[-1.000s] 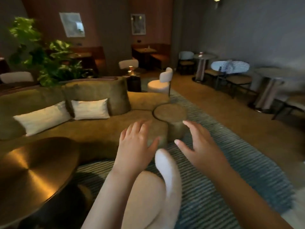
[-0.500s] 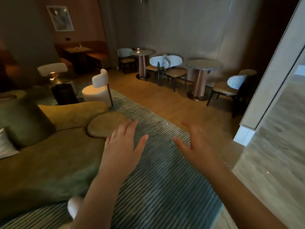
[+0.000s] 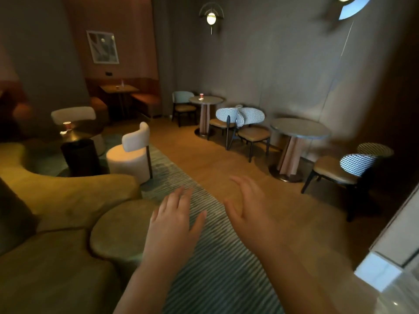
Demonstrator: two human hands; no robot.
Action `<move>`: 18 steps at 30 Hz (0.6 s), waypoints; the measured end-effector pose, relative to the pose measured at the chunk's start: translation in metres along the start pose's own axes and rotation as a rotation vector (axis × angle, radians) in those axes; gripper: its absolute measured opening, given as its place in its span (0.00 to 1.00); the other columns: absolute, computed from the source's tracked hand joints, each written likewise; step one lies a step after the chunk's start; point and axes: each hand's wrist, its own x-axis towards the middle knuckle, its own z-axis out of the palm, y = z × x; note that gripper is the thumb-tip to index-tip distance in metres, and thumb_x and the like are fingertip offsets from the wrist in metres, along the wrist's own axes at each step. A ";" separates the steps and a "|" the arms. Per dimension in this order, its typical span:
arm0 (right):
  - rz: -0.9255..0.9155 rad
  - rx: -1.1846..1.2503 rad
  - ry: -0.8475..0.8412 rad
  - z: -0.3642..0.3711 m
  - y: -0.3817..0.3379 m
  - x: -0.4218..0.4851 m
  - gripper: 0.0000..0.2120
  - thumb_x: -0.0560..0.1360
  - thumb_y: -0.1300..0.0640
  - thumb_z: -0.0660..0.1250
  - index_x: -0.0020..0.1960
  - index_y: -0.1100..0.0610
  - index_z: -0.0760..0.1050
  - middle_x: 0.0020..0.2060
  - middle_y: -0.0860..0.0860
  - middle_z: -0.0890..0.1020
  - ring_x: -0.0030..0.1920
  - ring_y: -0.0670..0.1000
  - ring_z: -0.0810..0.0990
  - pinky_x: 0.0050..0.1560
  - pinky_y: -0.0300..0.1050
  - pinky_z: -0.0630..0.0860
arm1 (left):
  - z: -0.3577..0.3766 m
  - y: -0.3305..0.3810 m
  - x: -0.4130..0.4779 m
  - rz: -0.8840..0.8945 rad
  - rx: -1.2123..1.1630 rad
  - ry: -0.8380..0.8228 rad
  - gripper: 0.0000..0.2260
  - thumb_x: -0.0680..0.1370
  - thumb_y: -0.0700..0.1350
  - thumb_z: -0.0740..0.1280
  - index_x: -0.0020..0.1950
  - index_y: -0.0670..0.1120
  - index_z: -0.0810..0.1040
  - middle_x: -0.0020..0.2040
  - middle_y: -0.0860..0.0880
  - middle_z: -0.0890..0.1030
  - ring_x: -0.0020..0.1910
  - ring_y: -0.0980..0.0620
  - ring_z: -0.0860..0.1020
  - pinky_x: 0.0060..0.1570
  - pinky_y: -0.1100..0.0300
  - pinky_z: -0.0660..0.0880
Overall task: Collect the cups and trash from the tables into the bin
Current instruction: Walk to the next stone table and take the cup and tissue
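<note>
Head view. Looks down a dim lounge with both arms stretched forward. Finds the left grip [image 3: 172, 223] over the striped rug [image 3: 215, 268], fingers straight and spread, holding nothing. Finds the right grip [image 3: 249, 209] near it but apart, palm turned inward, fingers relaxed, also holding nothing. Probably kept free like this for balance and to be ready for a first pick-up.

Places the nearest red cup [image 3: 67, 126] upright on the dark round counter [image 3: 84, 132] at far left, beyond the green sofa [image 3: 68, 196], with a bright scrap [image 3: 63, 132] just beside it, too small to identify. Places a second red cup [image 3: 201, 96] on the pale round counter [image 3: 213, 101] farther off at centre, with something white at its base; cannot tell whether touching. Places a small cup [image 3: 117, 87] on the booth counter [image 3: 127, 88] by the far wall. Looks as if left where drinkers set them down.

Shows no bin anywhere. Reads as an early point in the round: nothing in either grip, every cup well apart from both.
</note>
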 end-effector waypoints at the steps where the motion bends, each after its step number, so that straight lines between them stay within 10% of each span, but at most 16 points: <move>1: -0.006 -0.007 0.013 -0.003 0.019 0.021 0.24 0.76 0.47 0.62 0.71 0.46 0.61 0.63 0.35 0.62 0.64 0.31 0.55 0.60 0.23 0.51 | 0.008 0.007 0.029 0.013 -0.010 -0.002 0.32 0.73 0.68 0.46 0.75 0.55 0.52 0.75 0.56 0.55 0.73 0.55 0.54 0.69 0.54 0.55; 8: -0.015 -0.109 -0.033 -0.022 0.196 0.169 0.28 0.74 0.39 0.60 0.71 0.45 0.59 0.69 0.42 0.63 0.69 0.41 0.59 0.67 0.42 0.60 | 0.100 0.060 0.230 0.082 0.069 0.015 0.36 0.69 0.72 0.43 0.74 0.58 0.50 0.75 0.56 0.54 0.73 0.55 0.53 0.69 0.52 0.54; 18: -0.079 -0.094 -0.142 -0.015 0.373 0.433 0.28 0.74 0.39 0.62 0.70 0.46 0.61 0.67 0.43 0.67 0.67 0.42 0.63 0.61 0.39 0.64 | 0.180 0.093 0.485 0.003 0.142 0.076 0.36 0.71 0.70 0.42 0.75 0.57 0.45 0.77 0.54 0.49 0.74 0.53 0.49 0.71 0.52 0.51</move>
